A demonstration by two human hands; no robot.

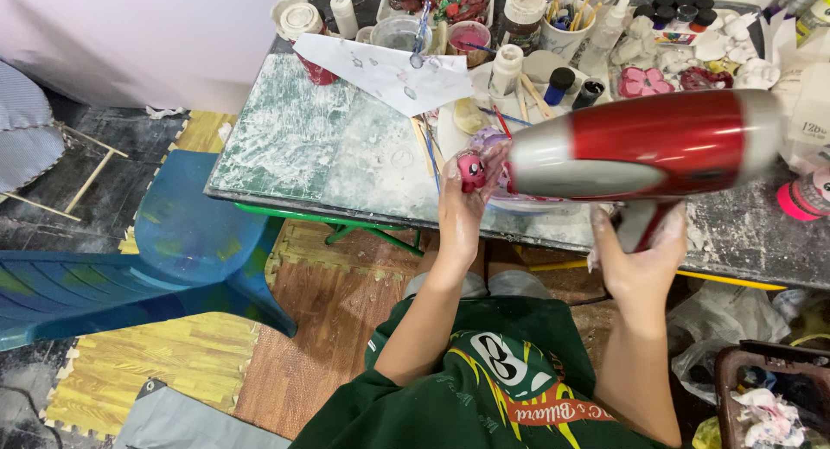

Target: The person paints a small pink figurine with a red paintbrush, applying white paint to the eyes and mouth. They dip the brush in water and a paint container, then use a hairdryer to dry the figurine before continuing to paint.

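Left hand (462,209) raised above the near edge of the counter (303,146), clenched around a small pink painted figurine (471,169), held just in front of the nozzle. Right hand (640,250) gripping the handle of a red and silver hair dryer (657,142), barrel level, nozzle pointed left at the figurine. Behind on the counter: paint bottles (507,69), a cup of brushes (566,30), a white paper sheet (389,73). Blue plastic chair (173,250) off to the left on the floor.
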